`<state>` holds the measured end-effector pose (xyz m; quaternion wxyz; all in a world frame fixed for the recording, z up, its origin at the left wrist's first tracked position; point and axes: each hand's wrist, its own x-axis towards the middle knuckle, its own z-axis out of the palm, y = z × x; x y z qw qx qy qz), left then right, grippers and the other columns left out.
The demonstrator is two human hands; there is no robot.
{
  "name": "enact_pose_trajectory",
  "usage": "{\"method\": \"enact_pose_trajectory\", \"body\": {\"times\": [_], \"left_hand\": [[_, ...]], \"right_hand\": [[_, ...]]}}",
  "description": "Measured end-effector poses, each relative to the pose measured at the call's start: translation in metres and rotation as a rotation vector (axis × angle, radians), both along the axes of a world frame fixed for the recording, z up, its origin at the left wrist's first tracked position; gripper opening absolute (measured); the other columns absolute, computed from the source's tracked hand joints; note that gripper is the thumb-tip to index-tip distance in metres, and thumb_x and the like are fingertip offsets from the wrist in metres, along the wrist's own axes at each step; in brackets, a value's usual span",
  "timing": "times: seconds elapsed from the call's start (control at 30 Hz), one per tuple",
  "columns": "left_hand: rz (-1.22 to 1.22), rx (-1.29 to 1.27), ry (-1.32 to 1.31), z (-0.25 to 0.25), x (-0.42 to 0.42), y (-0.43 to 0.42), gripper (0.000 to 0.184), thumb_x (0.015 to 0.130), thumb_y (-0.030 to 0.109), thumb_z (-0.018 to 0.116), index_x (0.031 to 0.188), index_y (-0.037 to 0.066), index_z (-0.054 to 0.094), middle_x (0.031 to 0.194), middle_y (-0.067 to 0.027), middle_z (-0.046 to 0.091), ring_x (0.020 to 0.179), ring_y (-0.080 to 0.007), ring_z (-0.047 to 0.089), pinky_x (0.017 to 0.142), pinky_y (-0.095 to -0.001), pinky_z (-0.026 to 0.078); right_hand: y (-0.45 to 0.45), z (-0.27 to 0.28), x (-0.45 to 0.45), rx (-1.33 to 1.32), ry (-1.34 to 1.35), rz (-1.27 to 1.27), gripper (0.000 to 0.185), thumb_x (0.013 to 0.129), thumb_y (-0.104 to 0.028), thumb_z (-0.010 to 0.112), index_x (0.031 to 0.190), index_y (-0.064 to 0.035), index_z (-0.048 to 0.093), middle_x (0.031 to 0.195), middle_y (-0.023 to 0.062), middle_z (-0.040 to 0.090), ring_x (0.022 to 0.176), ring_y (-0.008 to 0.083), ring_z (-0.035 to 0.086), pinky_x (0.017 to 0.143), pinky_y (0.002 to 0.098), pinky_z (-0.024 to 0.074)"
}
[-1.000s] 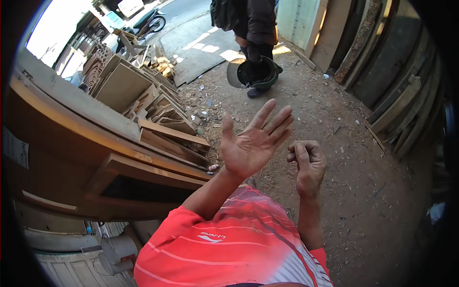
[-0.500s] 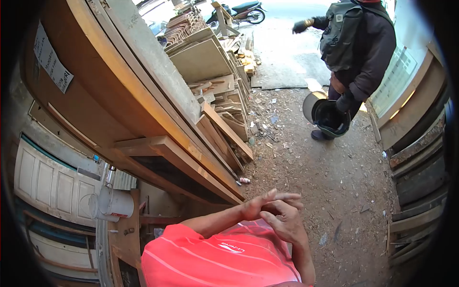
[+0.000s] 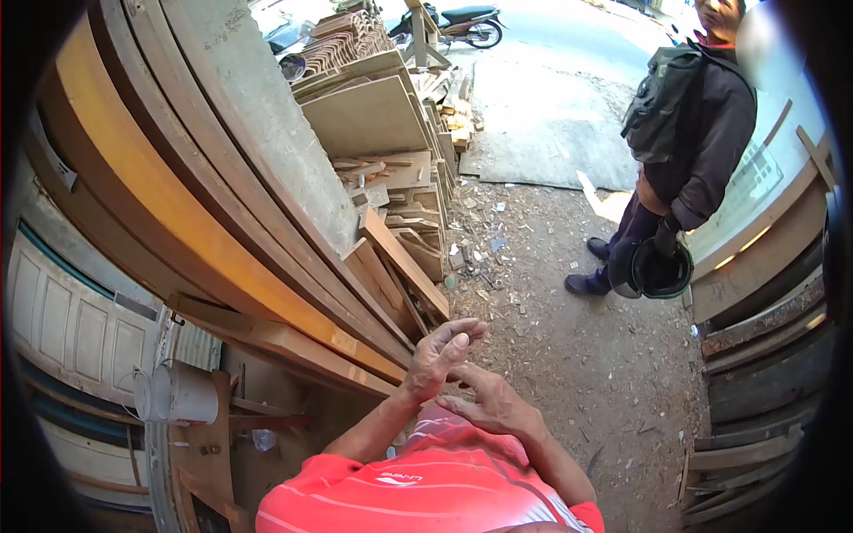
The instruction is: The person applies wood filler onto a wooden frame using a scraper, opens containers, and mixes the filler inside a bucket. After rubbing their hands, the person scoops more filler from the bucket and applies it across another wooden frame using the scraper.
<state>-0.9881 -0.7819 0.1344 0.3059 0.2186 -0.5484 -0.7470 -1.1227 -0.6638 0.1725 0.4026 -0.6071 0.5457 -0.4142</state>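
Observation:
My left hand (image 3: 435, 362) is raised in front of my red shirt (image 3: 400, 493), with its fingers stretched to the right and nothing visible in it. Just below and to its right is my right hand (image 3: 499, 404), its thumb apart from the fingers and pointing left. The two hands meet or overlap near the fingertips; whether they touch I cannot tell. No object shows in the right hand. Closest to my left hand is the lower end of the leaning wooden boards (image 3: 342, 342).
A person (image 3: 711, 151) with a backpack (image 3: 662, 107) stands ahead on the right, holding a helmet (image 3: 657, 271) low. Stacked panels (image 3: 364, 120) line the left wall, and planks (image 3: 755, 404) the right. Wood scraps litter the floor (image 3: 551, 346). A motorbike (image 3: 471, 27) is parked outside; a bucket (image 3: 191, 393) stands left.
My hands have moved left and come somewhat apart from their closer clasp. The other person has turned more toward me and lowered an outstretched arm. My view has shifted.

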Motion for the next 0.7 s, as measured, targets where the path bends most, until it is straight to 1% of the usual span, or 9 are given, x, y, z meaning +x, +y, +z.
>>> {"method": "enact_pose_trajectory", "body": {"times": [0.17,0.2,0.27,0.33,0.37,0.43,0.47,0.6,0.7], "left_hand": [[0.037,-0.095,-0.497,-0.076,-0.008,-0.005,0.043,0.107,0.030,0.060,0.137,-0.002,0.062,0.124,-0.0100,0.071,0.118,-0.0143,0.064,0.103,-0.0319,0.050],[-0.012,-0.149,-0.687,-0.118,0.003,-0.004,0.048,0.105,0.037,0.062,0.134,-0.001,0.064,0.120,-0.0136,0.072,0.108,-0.0167,0.067,0.095,-0.0340,0.053],[-0.104,-0.215,-0.990,-0.213,0.044,0.009,0.062,0.097,0.053,0.062,0.131,0.001,0.067,0.125,-0.0221,0.072,0.118,-0.0350,0.068,0.102,-0.0439,0.052],[-0.102,-0.041,-1.301,-0.285,0.108,0.047,0.071,0.091,0.063,0.062,0.130,0.004,0.070,0.133,-0.0243,0.068,0.124,-0.0387,0.065,0.106,-0.0466,0.050],[-0.078,0.141,-1.435,-0.326,0.153,0.073,0.069,0.089,0.063,0.061,0.124,0.004,0.073,0.128,-0.0226,0.071,0.118,-0.0415,0.068,0.102,-0.0487,0.052],[-0.036,0.392,-1.675,-0.329,0.204,0.128,0.061,0.091,0.057,0.059,0.107,0.001,0.078,0.101,-0.0210,0.078,0.096,-0.0384,0.076,0.079,-0.0481,0.058],[0.318,0.554,-1.638,-0.323,0.222,0.166,0.059,0.092,0.053,0.059,0.100,-0.003,0.077,0.092,-0.0223,0.077,0.091,-0.0322,0.077,0.073,-0.0450,0.058],[0.319,0.723,-1.819,-0.273,0.193,0.215,0.050,0.092,0.041,0.067,0.101,-0.008,0.075,0.094,-0.0198,0.077,0.086,-0.0284,0.076,0.073,-0.0439,0.059],[0.489,0.723,-1.535,-0.276,0.106,0.199,0.048,0.094,0.037,0.068,0.107,-0.008,0.074,0.092,-0.0163,0.077,0.079,-0.0225,0.074,0.070,-0.0428,0.059]], "right_hand": [[-0.017,-0.133,-0.065,0.333,0.218,-0.026,0.045,0.096,-0.034,0.071,0.125,-0.0005,0.067,0.114,0.0236,0.072,0.107,0.0394,0.070,0.094,0.0466,0.0553],[-0.007,-0.183,-0.087,0.303,0.375,-0.076,0.044,0.096,-0.036,0.070,0.121,0.0003,0.068,0.109,0.0239,0.073,0.104,0.0404,0.071,0.091,0.0474,0.0561],[0.032,-0.256,-0.138,0.523,0.623,-0.122,0.041,0.094,-0.038,0.068,0.113,-0.0015,0.070,0.111,0.0238,0.072,0.106,0.0436,0.069,0.093,0.0502,0.0545],[0.081,-0.342,-0.190,0.814,0.557,-0.134,0.045,0.090,-0.042,0.068,0.111,-0.0033,0.076,0.113,0.0254,0.073,0.108,0.0422,0.070,0.095,0.0481,0.0550],[0.096,-0.332,-0.203,0.854,0.385,-0.240,0.048,0.094,-0.043,0.064,0.116,-0.0022,0.076,0.114,0.0276,0.073,0.109,0.0406,0.071,0.096,0.0482,0.0540],[0.102,-0.340,-0.249,0.954,0.159,-0.273,0.051,0.098,-0.045,0.058,0.118,-0.0009,0.075,0.115,0.0300,0.072,0.112,0.0425,0.071,0.097,0.0503,0.0515],[0.114,-0.387,-0.276,1.000,0.208,-0.272,0.052,0.099,-0.045,0.057,0.118,-0.0005,0.075,0.116,0.0305,0.072,0.112,0.0431,0.070,0.097,0.0509,0.0512],[0.052,-0.412,-0.348,0.880,0.470,0.184,0.052,0.096,-0.046,0.060,0.118,-0.0012,0.075,0.120,0.0309,0.070,0.113,0.0454,0.069,0.096,0.0518,0.0526],[-0.100,-0.385,-0.383,0.504,0.611,0.328,0.048,0.091,-0.038,0.069,0.123,-0.0027,0.070,0.123,0.0304,0.069,0.115,0.0472,0.067,0.098,0.0510,0.0537]]}}
